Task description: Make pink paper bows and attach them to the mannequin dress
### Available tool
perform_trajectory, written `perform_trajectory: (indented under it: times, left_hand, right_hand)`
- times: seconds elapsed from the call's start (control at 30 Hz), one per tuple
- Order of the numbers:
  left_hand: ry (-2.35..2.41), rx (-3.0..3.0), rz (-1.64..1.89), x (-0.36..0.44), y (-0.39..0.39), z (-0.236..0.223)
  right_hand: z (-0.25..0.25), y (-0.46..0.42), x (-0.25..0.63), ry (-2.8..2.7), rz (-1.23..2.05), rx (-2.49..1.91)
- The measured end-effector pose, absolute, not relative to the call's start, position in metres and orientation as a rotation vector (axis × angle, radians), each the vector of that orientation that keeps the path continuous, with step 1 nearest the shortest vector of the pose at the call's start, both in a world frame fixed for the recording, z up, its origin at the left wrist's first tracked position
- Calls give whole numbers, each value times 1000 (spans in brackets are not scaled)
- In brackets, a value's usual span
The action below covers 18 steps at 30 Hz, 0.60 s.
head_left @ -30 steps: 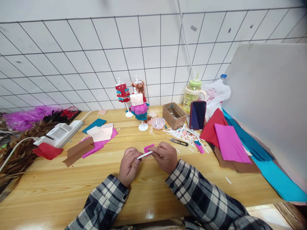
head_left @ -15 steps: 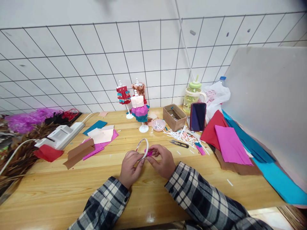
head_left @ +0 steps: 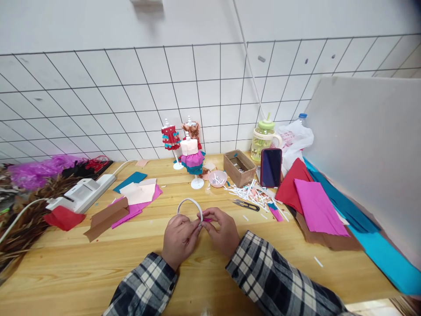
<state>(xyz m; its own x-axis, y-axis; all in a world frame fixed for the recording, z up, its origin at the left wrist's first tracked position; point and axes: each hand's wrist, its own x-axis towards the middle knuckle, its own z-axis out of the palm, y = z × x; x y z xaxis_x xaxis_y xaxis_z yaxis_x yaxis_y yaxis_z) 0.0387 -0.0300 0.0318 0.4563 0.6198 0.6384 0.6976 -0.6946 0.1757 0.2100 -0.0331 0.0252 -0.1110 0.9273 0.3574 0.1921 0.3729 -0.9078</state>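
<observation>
My left hand [head_left: 179, 239] is closed on a thin white ring that looks like a nearly used-up roll of narrow tape [head_left: 200, 210], standing on edge above the table. My right hand [head_left: 223, 230] pinches a small magenta paper piece [head_left: 206, 219], mostly covered by the fingers. The fingertips of both hands meet at the lower right of the roll, where the paper touches or nearly touches it. Beyond the hands are a small doll stand in a pink and teal paper dress [head_left: 192, 159] and thread snips [head_left: 246, 205].
White paper strips [head_left: 255, 193] lie in a heap by a cardboard box [head_left: 239, 169], a pink bowl [head_left: 217, 179] and a propped phone [head_left: 271, 167]. Coloured paper sheets [head_left: 320, 208] are stacked at right. At left are a power strip [head_left: 90, 193] and a folded brown sheet [head_left: 107, 217].
The tape roll has turned to show more of its round opening, and my left fingers have shifted toward my right fingertips. The whole view has tilted slightly upward.
</observation>
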Motion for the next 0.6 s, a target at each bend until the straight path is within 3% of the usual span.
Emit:
perform_trajectory:
  times: [0.23, 0.6]
  left_hand:
    - [-1219, -2597, -1010, 38, -30, 29]
    - [-1346, -2634, -1034, 38, -30, 23]
  right_hand:
    - [29, -28, 214, -1672, 839, -1047]
    - [23, -27, 215, -1691, 490, -1018]
